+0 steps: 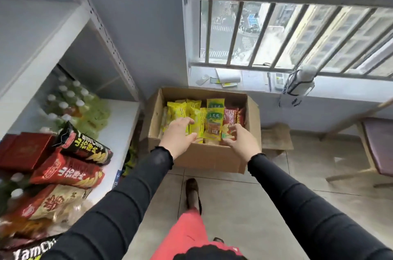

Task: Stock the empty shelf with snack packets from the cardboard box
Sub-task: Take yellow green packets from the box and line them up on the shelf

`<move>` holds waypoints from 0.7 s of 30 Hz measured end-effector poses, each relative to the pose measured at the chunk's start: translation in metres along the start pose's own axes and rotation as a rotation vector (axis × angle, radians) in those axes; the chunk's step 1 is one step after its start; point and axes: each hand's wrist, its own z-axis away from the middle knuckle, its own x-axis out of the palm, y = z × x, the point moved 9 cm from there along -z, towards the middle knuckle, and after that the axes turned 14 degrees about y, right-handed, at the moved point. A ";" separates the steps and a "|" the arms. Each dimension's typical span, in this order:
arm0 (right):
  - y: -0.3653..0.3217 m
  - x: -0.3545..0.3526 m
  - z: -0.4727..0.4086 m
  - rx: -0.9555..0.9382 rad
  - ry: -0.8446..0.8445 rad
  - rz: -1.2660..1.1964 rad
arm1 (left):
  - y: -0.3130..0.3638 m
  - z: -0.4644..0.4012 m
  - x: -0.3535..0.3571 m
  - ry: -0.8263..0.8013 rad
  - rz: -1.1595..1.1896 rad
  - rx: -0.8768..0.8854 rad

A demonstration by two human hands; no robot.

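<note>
Now both grips reach into the cardboard box (204,157): the left hand (177,135) curls onto yellow snack packets (194,117), the right hand (241,139) pinches a red packet (230,119). Best gather upright bundles squarely before lifting toward the shelf (32,68).

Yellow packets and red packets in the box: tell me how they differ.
The yellow packets fill the left and middle of the cardboard box; the red packets sit at its right end. Yellow ones are many, red ones few. The left hand reaches the yellow, the right hand the red. Both kinds stand upright.
</note>
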 end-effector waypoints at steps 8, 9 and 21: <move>0.046 0.090 -0.087 0.295 -0.106 0.033 | -0.042 -0.101 0.086 -0.188 -0.032 -0.012; 0.051 0.103 -0.094 0.323 -0.126 0.037 | -0.047 -0.108 0.095 -0.205 -0.032 -0.018; 0.095 0.180 -0.156 0.532 -0.002 0.109 | -0.114 -0.139 0.164 -0.298 -0.062 -0.149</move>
